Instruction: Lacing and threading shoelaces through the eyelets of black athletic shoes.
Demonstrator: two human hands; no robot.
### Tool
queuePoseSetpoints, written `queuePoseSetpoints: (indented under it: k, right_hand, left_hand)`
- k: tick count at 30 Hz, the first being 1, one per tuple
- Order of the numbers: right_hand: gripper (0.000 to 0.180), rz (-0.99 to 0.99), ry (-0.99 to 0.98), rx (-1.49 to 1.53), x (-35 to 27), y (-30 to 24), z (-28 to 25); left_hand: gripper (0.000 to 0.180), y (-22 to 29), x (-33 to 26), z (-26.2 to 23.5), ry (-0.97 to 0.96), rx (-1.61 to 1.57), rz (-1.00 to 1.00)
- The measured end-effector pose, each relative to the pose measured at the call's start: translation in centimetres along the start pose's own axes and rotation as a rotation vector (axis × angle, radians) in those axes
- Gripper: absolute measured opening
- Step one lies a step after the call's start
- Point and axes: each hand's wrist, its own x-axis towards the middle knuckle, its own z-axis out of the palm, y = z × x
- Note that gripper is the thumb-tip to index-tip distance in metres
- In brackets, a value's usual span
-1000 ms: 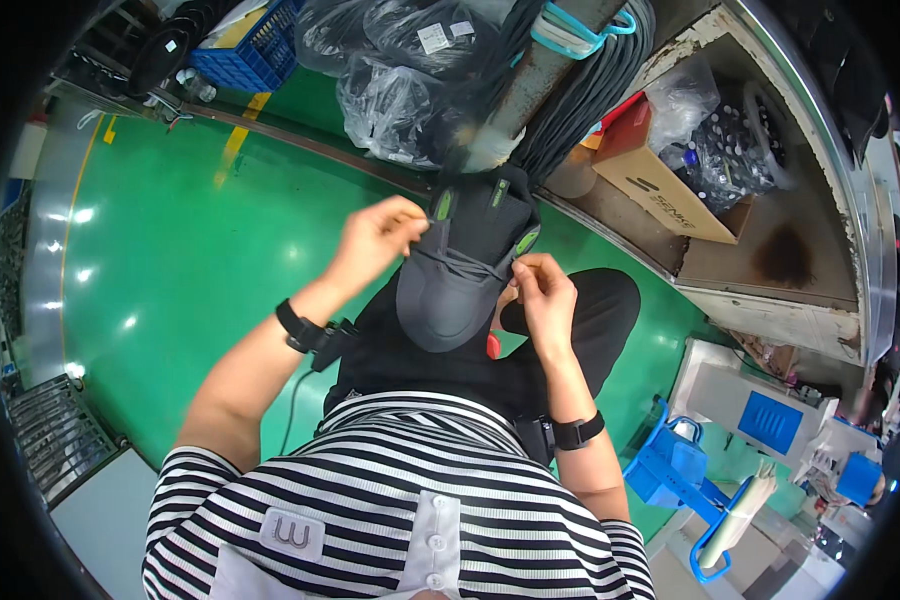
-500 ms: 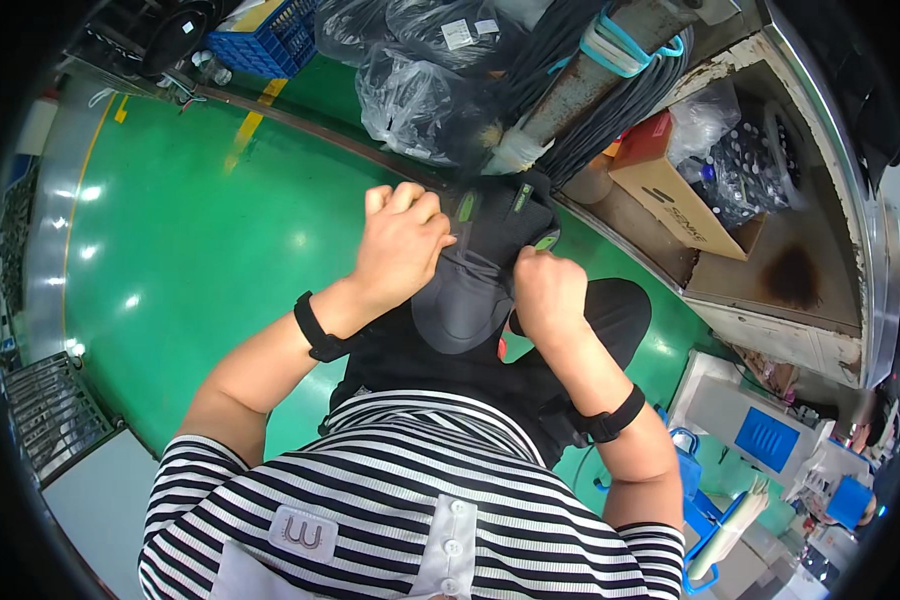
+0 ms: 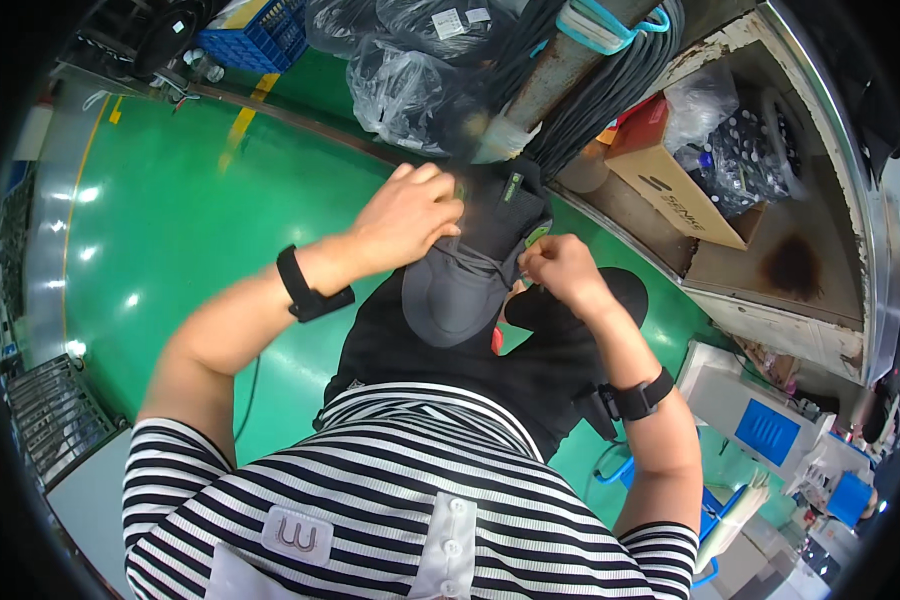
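Green floor (image 3: 190, 260) spreading left of left hand (image 3: 410, 217). Cardboard box (image 3: 668, 205) sitting beyond right hand (image 3: 567, 271), to its right. Dark grey shoe (image 3: 445, 300) resting on lap (image 3: 390, 362), between both hands. Left hand arching over shoe's left side, fingers curling at edge; cannot tell whether gripping. Right hand touching shoe's right side, thumb and fingertips meeting; cannot tell what lies between. Grey laces (image 3: 473, 262) crossing shoe between hands. Green patch (image 3: 537, 236) showing just beyond right fingertips.

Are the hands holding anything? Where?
Left hand and right hand are at opposite sides of a dark grey, round-toed shoe, by its thin grey laces. Whether they pinch lace or edge is unclear.
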Motion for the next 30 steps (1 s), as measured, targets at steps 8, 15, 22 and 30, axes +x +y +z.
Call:
queuePoseSetpoints:
  k: [8, 15, 22, 30]
  right_hand:
    - [0.012, -0.6, 0.295, -0.8, -0.5, -0.8, 2.0]
    - [0.02, -0.611, 0.136, -0.523, -0.9, 0.2, -0.3]
    - [0.023, -0.337, 0.015, -0.64, 0.3, -1.1, 0.6]
    - [0.003, -0.04, 0.189, 0.452, -2.4, 0.7, 3.4]
  left_hand:
    - [0.029, -2.5, 4.2, -1.8, -0.121, 0.081, 0.547]
    - [0.016, -2.9, 5.3, -1.3, -0.493, -0.148, 0.268]
    - [0.005, -1.0, 3.4, 0.1, -0.26, -0.161, -0.01]
    - [0.008, -0.6, 2.9, 2.3, -0.122, -0.175, -0.09]
